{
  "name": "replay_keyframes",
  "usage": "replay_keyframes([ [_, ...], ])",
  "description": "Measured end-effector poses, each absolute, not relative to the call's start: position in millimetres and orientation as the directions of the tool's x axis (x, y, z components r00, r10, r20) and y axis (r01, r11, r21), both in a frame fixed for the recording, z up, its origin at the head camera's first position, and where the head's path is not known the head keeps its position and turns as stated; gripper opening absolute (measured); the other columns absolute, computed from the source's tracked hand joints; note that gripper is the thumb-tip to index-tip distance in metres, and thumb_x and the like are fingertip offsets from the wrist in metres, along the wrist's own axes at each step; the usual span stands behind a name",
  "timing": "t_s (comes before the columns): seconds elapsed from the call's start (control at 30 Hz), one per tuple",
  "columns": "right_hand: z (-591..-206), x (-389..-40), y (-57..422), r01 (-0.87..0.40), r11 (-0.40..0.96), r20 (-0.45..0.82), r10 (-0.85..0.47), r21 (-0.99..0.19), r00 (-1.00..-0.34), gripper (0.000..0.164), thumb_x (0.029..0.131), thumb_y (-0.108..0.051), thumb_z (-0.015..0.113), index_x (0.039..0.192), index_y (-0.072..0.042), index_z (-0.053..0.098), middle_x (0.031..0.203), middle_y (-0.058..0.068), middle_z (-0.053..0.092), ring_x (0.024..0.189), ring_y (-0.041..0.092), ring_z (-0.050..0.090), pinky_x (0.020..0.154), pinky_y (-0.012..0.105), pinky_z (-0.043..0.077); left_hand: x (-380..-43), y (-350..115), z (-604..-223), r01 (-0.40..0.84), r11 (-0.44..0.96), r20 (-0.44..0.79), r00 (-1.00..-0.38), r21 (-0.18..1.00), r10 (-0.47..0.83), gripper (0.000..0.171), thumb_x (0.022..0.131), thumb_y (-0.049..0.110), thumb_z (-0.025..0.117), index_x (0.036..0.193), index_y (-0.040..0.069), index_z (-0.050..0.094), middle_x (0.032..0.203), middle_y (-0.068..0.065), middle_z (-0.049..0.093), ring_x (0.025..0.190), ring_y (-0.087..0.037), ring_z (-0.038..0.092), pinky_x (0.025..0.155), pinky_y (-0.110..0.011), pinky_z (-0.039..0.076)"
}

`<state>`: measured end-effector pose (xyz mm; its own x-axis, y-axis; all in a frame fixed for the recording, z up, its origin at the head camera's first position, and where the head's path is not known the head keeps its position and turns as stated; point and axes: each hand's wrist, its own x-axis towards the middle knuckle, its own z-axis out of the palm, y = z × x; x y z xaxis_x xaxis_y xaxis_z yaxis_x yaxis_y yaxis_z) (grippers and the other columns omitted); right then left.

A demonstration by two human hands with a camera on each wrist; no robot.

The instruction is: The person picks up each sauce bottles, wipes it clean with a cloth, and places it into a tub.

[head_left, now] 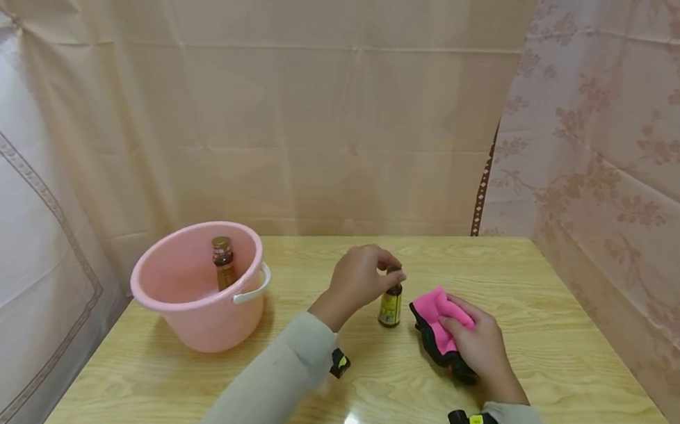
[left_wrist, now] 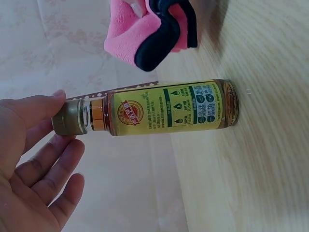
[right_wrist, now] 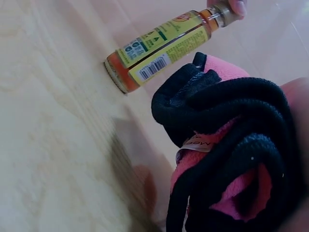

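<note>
The left hand (head_left: 360, 281) pinches the cap (left_wrist: 70, 117) of the bottle (head_left: 390, 309), which seems to stand upright on the table (head_left: 579, 379), probably for steadying it and leaving its label (left_wrist: 169, 108) uncovered. At four o'clock from it, the right hand (head_left: 479, 340) grips a pink cloth (head_left: 438, 314), likely bunched so one hand can manage it. At nine o'clock, the bucket (head_left: 207, 330) contains another bottle (head_left: 223, 258), its base hidden; the left sleeve (head_left: 270, 386) blocks the way at eight o'clock.

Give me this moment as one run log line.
left grip: pinches cap of yellow-labelled bottle | right grip: holds pink-and-black cloth | pink bucket: second bottle inside
</note>
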<state>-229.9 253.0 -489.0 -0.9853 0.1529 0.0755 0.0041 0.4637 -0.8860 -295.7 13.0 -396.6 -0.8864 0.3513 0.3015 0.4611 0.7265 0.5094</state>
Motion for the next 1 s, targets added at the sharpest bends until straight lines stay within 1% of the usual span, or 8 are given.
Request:
replay_keyframes([
  [0.17,-488,-228,244,0.002,0.455,0.082,0.166,-0.89,-0.983,0.053,0.098,-0.039,0.071,0.148,-0.026,0.059,0.149,0.01,0.059,0.127,0.027,0.057,0.1,0.038,0.05,-288,5,-403,0.482,0.704,0.339,-0.874,0.521,0.347,0.021,0.093,0.046,0.077,0.105,0.03,0.082,0.104,0.015,0.074,0.1,-0.01,0.07,0.08,-0.031,0.056],
  [0.3,-487,-226,237,-0.035,0.451,0.129,0.18,-0.892,-0.975,0.053,0.098,-0.04,0.071,0.149,-0.029,0.058,0.15,0.007,0.059,0.13,0.024,0.056,0.092,0.019,0.047,-279,-1,-407,0.488,0.674,0.36,-0.871,0.554,0.334,0.02,0.092,0.045,0.078,0.104,0.03,0.083,0.104,0.014,0.075,0.099,-0.009,0.069,0.081,-0.031,0.056],
  [0.4,-487,-225,230,-0.077,0.45,0.177,0.186,-0.89,-0.966,0.052,0.099,-0.042,0.069,0.149,-0.031,0.058,0.151,0.004,0.058,0.135,0.023,0.054,0.092,0.011,0.043,-272,-6,-410,0.484,0.652,0.368,-0.873,0.584,0.319,0.018,0.091,0.043,0.079,0.102,0.029,0.083,0.105,0.014,0.075,0.098,-0.009,0.069,0.08,-0.031,0.056],
  [0.47,-488,-223,225,-0.111,0.46,0.221,0.192,-0.881,-0.956,0.051,0.1,-0.041,0.069,0.149,-0.032,0.057,0.151,0.003,0.059,0.135,0.022,0.055,0.092,0.01,0.043,-268,-10,-413,0.479,0.635,0.37,-0.876,0.605,0.308,0.018,0.091,0.043,0.08,0.101,0.029,0.083,0.104,0.015,0.074,0.098,-0.008,0.069,0.08,-0.03,0.055],
  [0.57,-490,-221,216,-0.191,0.501,0.323,0.192,-0.844,-0.927,0.049,0.1,-0.031,0.071,0.148,-0.033,0.059,0.147,0.002,0.061,0.131,0.021,0.058,0.092,0.01,0.043,-261,-17,-417,0.476,0.603,0.372,-0.879,0.64,0.299,0.017,0.09,0.043,0.08,0.101,0.03,0.083,0.102,0.016,0.073,0.098,-0.008,0.069,0.079,-0.03,0.055],
  [0.73,-491,-217,198,-0.351,0.553,0.497,0.135,-0.755,-0.857,0.053,0.095,-0.014,0.075,0.144,-0.029,0.063,0.139,0.001,0.065,0.125,0.02,0.062,0.096,0.009,0.043,-250,-28,-424,0.505,0.538,0.42,-0.862,0.675,0.283,0.014,0.089,0.038,0.082,0.1,0.029,0.083,0.098,0.017,0.074,0.094,-0.006,0.068,0.078,-0.031,0.056],
  [0.9,-492,-215,183,-0.434,0.567,0.567,0.073,-0.7,-0.82,0.056,0.092,-0.008,0.077,0.143,-0.026,0.064,0.137,0.001,0.066,0.123,0.019,0.064,0.096,0.014,0.047,-242,-37,-430,0.535,0.485,0.474,-0.843,0.691,0.254,0.013,0.088,0.035,0.084,0.097,0.027,0.084,0.094,0.017,0.074,0.091,-0.003,0.068,0.079,-0.033,0.056],
  [1.0,-492,-212,178,-0.475,0.562,0.591,0.032,-0.678,-0.806,0.057,0.092,-0.007,0.076,0.145,-0.025,0.063,0.138,0.0,0.065,0.123,0.019,0.064,0.095,0.014,0.049,-237,-41,-433,0.555,0.465,0.501,-0.829,0.69,0.246,0.014,0.088,0.036,0.085,0.097,0.026,0.084,0.092,0.016,0.073,0.089,-0.002,0.067,0.077,-0.031,0.054],
])
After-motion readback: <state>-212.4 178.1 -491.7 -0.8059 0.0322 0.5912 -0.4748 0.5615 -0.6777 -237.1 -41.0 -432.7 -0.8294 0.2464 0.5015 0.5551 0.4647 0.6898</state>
